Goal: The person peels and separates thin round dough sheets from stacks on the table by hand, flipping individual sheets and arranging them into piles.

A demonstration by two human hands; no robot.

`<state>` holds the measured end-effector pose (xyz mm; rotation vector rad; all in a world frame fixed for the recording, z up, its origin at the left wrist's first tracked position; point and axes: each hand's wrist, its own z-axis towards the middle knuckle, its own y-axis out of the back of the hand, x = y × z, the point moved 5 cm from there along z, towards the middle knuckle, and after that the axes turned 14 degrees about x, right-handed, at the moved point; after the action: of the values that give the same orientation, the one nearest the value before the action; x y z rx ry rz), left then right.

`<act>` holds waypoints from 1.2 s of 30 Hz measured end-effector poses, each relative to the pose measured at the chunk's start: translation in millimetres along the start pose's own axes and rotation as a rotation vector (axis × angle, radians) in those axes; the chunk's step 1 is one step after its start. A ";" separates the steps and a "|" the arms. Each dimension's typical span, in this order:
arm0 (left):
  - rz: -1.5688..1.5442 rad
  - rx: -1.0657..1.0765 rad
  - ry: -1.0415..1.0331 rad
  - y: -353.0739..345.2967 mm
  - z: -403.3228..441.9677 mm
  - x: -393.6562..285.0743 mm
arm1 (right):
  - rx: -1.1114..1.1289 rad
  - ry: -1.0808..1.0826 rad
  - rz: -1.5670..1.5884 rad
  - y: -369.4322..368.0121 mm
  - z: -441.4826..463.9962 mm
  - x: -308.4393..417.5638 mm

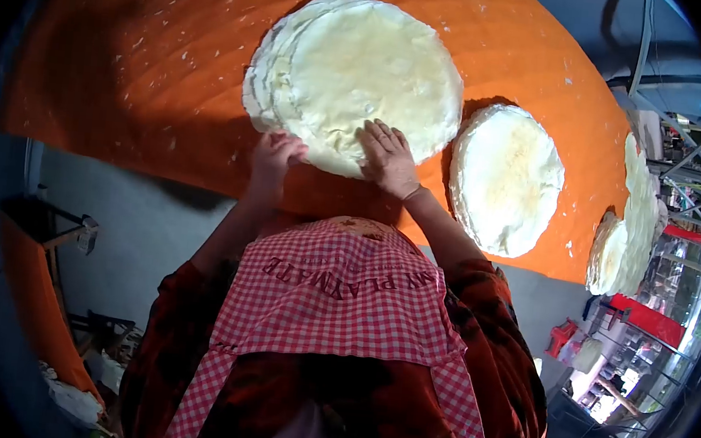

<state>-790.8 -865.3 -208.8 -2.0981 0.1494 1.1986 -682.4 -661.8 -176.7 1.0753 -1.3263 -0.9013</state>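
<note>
A broad stack of thin, pale round flatbreads point(372, 71) lies on the orange-covered table, its layers fanned out along the left side. At the near left rim of this stack is my left hand point(277, 152), its fingers pinched together on the edge of a flatbread. My right hand point(389, 160) rests palm down on the near part of the top flatbread, fingers stretched out. Under that hand the surface shows small wrinkles. A second stack of flatbreads point(508, 181) sits just right of my right forearm.
White flakes dot the orange table cover point(164, 61). More flatbreads point(608, 254) are piled at the table's right end. An orange-covered surface point(35, 300) stands low at left. Metal framework point(689, 165) and red objects are at the right.
</note>
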 end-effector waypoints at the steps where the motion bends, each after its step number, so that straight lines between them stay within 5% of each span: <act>1: -0.057 0.042 0.086 -0.8 -3.8 4.3 | 0.005 0.013 0.044 -0.8 -0.3 -3.8; 4: -0.183 0.182 0.313 -7.9 -7.5 13.8 | -0.009 0.025 0.181 13.3 6.2 -9.7; 10: -0.285 0.413 0.361 -39.2 11.7 18.2 | -0.061 -0.289 0.436 51.8 30.1 -63.0; 12: -0.293 0.378 0.272 -39.8 15.4 10.5 | -0.181 -0.355 0.368 119.6 42.5 -67.1; 16: -0.489 0.366 0.206 -51.7 12.5 -25.0 | -0.265 -0.169 0.092 211.1 50.4 46.7; 18: -0.552 0.498 0.084 -57.0 11.2 -28.0 | 0.030 -0.223 0.673 186.4 56.3 86.6; 22: -0.552 0.815 -0.367 -67.6 -4.0 -52.4 | 0.293 -0.137 1.037 89.7 53.2 67.5; 24: -0.804 0.581 -0.062 -40.0 3.2 -13.5 | 0.353 -0.111 0.691 48.2 33.4 57.7; 25: -0.923 0.655 -0.029 -42.4 -4.0 -18.0 | 0.487 -0.105 0.619 34.7 23.9 60.8; 28: -0.676 0.464 -0.109 -28.1 -11.7 -9.5 | 0.241 0.126 0.237 22.9 15.2 81.8; 36: -0.618 0.491 0.064 -28.1 -38.0 -12.3 | 0.246 0.141 0.292 18.3 25.1 91.8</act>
<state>-758.9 -871.0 -172.3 -1.5766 -0.1565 0.6396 -702.7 -746.4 -133.9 1.0743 -1.4549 -0.4463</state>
